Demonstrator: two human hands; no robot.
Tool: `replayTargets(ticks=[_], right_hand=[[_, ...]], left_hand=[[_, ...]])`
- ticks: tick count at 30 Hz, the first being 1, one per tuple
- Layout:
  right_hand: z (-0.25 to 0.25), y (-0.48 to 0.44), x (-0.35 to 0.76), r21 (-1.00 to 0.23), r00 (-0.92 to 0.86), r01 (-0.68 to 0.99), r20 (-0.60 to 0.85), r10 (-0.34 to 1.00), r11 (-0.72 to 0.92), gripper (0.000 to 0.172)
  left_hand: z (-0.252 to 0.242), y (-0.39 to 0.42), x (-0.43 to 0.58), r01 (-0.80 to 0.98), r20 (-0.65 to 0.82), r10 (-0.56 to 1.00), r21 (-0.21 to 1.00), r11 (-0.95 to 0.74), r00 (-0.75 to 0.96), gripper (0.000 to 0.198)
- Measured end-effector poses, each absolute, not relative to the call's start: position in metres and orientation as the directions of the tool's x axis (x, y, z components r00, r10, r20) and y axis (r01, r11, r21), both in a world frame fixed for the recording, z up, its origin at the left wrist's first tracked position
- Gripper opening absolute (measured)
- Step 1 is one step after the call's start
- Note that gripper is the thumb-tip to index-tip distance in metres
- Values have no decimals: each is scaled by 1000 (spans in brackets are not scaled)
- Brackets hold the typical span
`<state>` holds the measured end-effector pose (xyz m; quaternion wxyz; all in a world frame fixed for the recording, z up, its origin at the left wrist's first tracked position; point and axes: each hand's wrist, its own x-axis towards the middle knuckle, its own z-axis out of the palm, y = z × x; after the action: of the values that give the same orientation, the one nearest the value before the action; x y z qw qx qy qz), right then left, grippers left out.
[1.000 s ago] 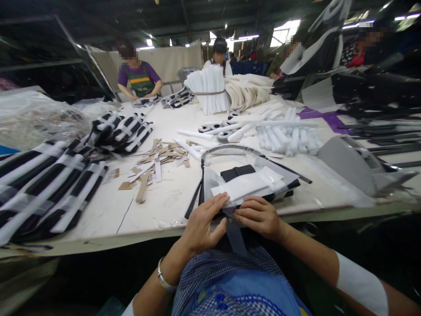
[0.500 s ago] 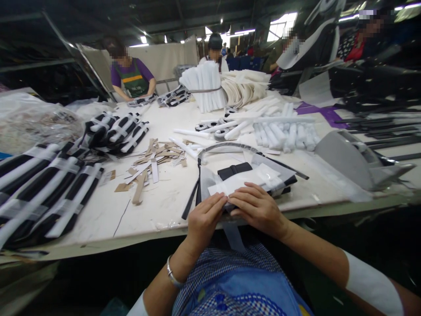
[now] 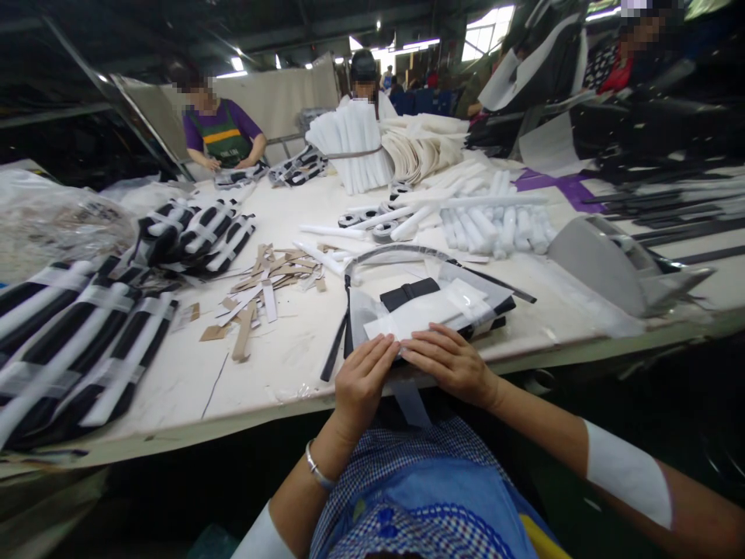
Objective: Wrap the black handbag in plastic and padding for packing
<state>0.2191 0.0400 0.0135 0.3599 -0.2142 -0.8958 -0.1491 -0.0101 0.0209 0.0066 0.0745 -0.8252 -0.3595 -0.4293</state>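
Note:
A black handbag lies at the table's front edge, partly covered by a white sheet and thin pale wrapping. Its arched handle, with film around it, stretches out behind, and loose dark strap ends point left and right. My left hand grips the bag's near edge, fingers pressed together. Close beside it, my right hand holds the same edge, its fingers lying over the white sheet. Both thumbs are mostly hidden. Below the hands, a translucent strip hangs over the table edge.
Wrapped black-and-white bundles fill the left side. Brown and white paper strips lie nearer the middle. White rolls and a bundle of white tubes stand behind the bag. A grey panel piece is at right. Co-workers work across the table.
The camera view has shifted slightly, so the scene sits a little further left. Both hands keep their hold on the bag's near edge, with only slight finger movement.

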Motion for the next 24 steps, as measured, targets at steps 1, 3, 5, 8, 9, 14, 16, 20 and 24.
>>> replayTargets(ticks=[1, 3, 5, 8, 9, 14, 16, 20, 24], right_hand=[[10, 33, 223, 138, -676, 478, 688, 263, 868, 36], [1, 19, 226, 174, -724, 444, 648, 237, 879, 39], [-7, 11, 224, 194, -749, 399, 632, 197, 896, 36], [-14, 11, 213, 185, -738, 337, 661, 137, 923, 27], [-15, 12, 209, 171, -727, 316, 676, 123, 933, 23], [-9, 8, 196, 10, -646, 292, 739, 189, 956, 20], [-9, -1, 195, -78, -607, 311, 750, 261, 947, 22], [-10, -16, 195, -179, -575, 332, 740, 349, 926, 29], [9, -12, 197, -211, -567, 333, 734, 374, 919, 28]], left_hand=[[7, 21, -10, 657, 763, 527, 183, -731, 374, 46], [8, 20, -10, 659, 766, 523, 178, -731, 373, 45], [8, 20, -10, 661, 768, 521, 175, -730, 372, 45], [8, 20, -11, 661, 771, 513, 164, -732, 377, 45], [8, 20, -11, 661, 773, 509, 158, -733, 379, 45], [5, 21, -11, 663, 783, 489, 135, -736, 384, 46], [3, 22, -11, 664, 791, 482, 132, -736, 378, 45], [0, 23, -11, 662, 797, 476, 132, -738, 371, 45], [1, 23, -11, 660, 795, 478, 135, -739, 374, 45]])
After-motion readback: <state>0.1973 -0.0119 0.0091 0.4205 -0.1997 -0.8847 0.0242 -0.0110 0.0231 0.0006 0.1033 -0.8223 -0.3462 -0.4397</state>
